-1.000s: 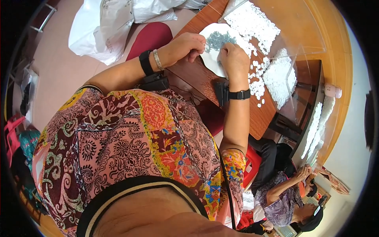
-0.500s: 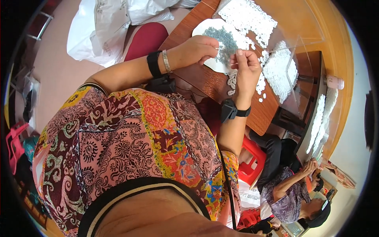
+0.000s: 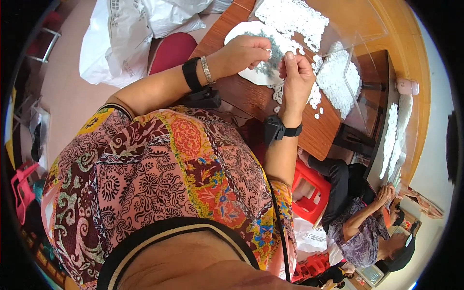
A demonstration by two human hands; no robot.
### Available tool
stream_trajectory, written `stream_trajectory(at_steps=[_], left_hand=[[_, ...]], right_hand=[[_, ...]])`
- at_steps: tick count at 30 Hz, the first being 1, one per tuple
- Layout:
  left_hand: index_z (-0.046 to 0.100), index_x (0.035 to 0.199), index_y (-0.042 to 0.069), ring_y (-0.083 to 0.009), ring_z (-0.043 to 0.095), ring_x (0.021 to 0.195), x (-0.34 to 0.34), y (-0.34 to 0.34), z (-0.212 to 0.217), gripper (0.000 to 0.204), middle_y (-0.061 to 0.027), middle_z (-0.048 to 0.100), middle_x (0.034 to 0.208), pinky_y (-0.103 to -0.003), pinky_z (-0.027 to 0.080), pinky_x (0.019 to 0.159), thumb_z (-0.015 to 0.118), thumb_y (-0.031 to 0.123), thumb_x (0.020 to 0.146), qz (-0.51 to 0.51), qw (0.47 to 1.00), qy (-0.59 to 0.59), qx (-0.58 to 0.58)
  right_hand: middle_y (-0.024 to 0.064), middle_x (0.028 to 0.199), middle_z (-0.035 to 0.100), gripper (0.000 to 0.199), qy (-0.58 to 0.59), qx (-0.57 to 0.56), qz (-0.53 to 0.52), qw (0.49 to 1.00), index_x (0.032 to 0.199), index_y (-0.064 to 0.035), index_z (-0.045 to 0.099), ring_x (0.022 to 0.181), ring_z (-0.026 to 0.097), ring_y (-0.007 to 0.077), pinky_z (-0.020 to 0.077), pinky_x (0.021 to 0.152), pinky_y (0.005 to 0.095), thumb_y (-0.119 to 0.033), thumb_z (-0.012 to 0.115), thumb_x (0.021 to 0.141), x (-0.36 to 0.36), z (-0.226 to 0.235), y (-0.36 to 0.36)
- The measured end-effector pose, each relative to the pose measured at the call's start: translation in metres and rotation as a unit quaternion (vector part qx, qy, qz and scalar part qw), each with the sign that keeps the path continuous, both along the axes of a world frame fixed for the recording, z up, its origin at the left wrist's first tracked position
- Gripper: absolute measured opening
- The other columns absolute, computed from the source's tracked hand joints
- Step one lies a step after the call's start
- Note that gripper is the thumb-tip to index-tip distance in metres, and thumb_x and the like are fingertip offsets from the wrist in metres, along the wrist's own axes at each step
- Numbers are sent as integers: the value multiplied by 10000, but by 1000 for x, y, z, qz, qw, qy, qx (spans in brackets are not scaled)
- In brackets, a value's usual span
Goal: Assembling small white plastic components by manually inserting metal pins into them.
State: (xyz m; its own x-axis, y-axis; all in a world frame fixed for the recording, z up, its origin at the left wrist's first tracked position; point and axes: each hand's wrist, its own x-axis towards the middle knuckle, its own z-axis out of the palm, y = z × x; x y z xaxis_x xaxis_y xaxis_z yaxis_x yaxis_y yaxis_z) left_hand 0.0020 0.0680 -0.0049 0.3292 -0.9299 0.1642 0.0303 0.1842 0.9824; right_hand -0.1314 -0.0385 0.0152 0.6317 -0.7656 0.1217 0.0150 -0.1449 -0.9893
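Note:
My left hand (image 3: 245, 54) is pinched closed over a white plate (image 3: 235, 36), with a small white piece (image 3: 268, 51) showing at its fingertips. Close beside it, my right hand (image 3: 297, 79) is raised with thumb and fingers pressed together; whatever they hold is too small to make out. Small grey-green pieces (image 3: 275, 46) lie heaped on the plate beneath and between the hands. Around the plate's right edge, small white ring-like pieces (image 3: 315, 96) are scattered on the brown wooden table (image 3: 251, 99).
Two larger piles of white pieces, a far pile (image 3: 295, 19) and a right-hand pile (image 3: 340, 79), border the work area. White sacks (image 3: 116, 43) and a dark red stool (image 3: 174, 50) stand at the left. A red stool (image 3: 309, 191) and another person (image 3: 360, 227) are at the lower right.
Both hands stay over the plate, their fingertips now slightly closer together. My right thumb points more upward. The whole view has shifted a little.

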Motion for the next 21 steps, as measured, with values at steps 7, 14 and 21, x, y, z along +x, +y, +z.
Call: stream_trajectory(at_steps=[7, 14, 21], left_hand=[[542, 731, 29, -70, 455, 518, 1, 3, 4, 180, 9, 483, 571, -233, 389, 493, 526, 177, 832, 9, 1000, -14, -6], [551, 759, 25, -73, 462, 535, -2, 3, 4, 201, 5, 494, 595, -235, 406, 506, 526, 207, 843, 0, 1000, 5, 2], [513, 774, 43, -60, 458, 567, -4, 5, 4, 205, 17, 470, 635, -214, 381, 520, 495, 216, 882, -9, 999, -38, 16]], right_hand=[[-10, 644, 553, 167, -13, -2, 3, 1000, 761, -27, 588, 564, 454, 46, 363, 515, 190, -126, 577, 895, 6, 1, 5], [6, 714, 574, 105, -47, 43, 53, 997, 860, -8, 603, 619, 478, 55, 387, 563, 186, -99, 568, 897, 1, 11, 16], [-2, 710, 568, 107, -4, 5, 69, 998, 867, 4, 603, 630, 472, 52, 386, 574, 183, -95, 575, 896, -3, 8, 18]])
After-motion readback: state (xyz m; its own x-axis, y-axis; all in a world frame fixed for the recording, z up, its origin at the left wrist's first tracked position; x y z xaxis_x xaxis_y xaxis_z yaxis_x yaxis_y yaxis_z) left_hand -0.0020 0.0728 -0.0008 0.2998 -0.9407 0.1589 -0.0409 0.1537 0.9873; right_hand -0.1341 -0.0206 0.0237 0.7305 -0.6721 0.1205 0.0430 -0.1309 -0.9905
